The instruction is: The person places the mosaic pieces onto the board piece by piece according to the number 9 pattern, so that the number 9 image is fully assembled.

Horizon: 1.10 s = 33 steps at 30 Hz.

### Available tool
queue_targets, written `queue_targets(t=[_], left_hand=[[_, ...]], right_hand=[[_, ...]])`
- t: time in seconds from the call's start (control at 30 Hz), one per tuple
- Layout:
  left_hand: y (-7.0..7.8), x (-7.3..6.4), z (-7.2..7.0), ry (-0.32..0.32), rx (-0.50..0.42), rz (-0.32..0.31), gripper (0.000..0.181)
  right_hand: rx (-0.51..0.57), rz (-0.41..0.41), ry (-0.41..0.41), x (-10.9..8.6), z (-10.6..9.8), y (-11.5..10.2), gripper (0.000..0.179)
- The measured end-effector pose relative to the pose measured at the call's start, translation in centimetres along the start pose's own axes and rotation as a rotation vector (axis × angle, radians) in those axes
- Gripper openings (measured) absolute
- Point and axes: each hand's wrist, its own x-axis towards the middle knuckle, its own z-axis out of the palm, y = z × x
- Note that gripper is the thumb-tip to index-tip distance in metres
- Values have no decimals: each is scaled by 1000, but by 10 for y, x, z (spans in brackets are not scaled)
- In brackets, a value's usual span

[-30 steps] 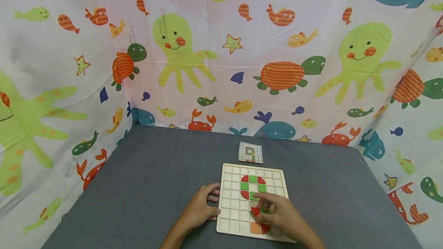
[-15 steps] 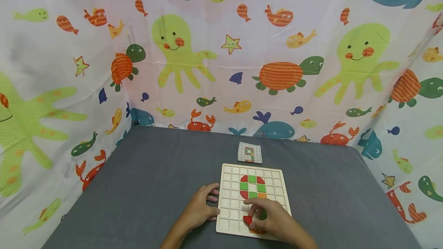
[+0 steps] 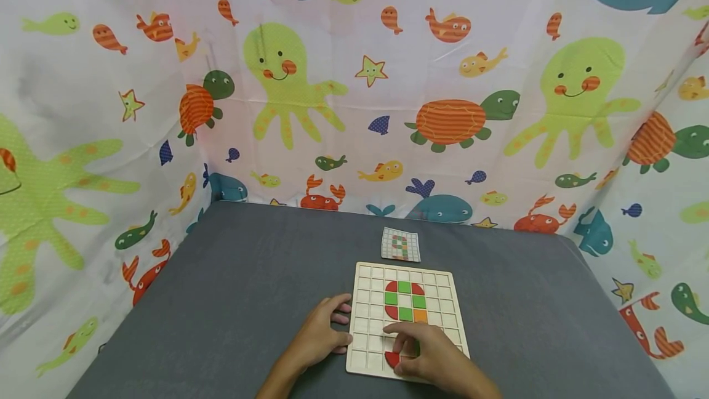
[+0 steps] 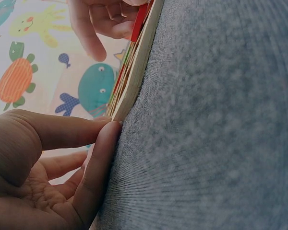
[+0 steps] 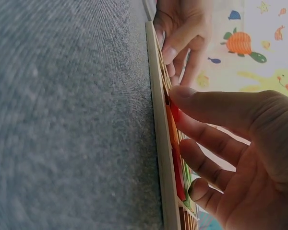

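Note:
A square wooden grid board (image 3: 365,311) lies on the grey table, with red quarter-round, green and orange tiles in its cells. My left hand (image 3: 320,332) is at the board's left edge, its thumb and a fingertip pinching the rim in the left wrist view. Over the near part of the board, my right hand (image 3: 434,353) holds a red quarter-round tile (image 3: 391,359) between thumb and finger. That tile (image 4: 138,24) tilts up from the board in the left wrist view. The right hand covers several cells and tiles in the head view.
Just behind the board lies a small printed card (image 3: 400,245) with a coloured grid pattern. Grey cloth (image 3: 266,263) covers the table. A curtain (image 3: 332,97) with sea animals hangs around its back and sides.
My right hand has moved left and nearer with the red tile, down to the board's near row. An orange tile below the ring has come into sight. The left hand stays put.

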Motion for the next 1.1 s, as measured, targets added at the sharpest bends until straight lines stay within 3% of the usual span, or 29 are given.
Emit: queue_targets(t=[0.37, 0.7, 0.9, 1.1], left_hand=[[0, -1, -1, -2, 3, 5, 77], [2, -1, -1, -4, -6, -2, 77], [1, -1, 0, 0, -19, 15, 78], [0, -1, 1, -2, -9, 4, 76]], right_hand=[[-19, -35, 15, 1, 5, -2, 53], [-46, -14, 12, 1, 3, -3, 46], [-74, -53, 42, 1, 3, -1, 50], [-126, -31, 109, -4, -14, 3, 35]])
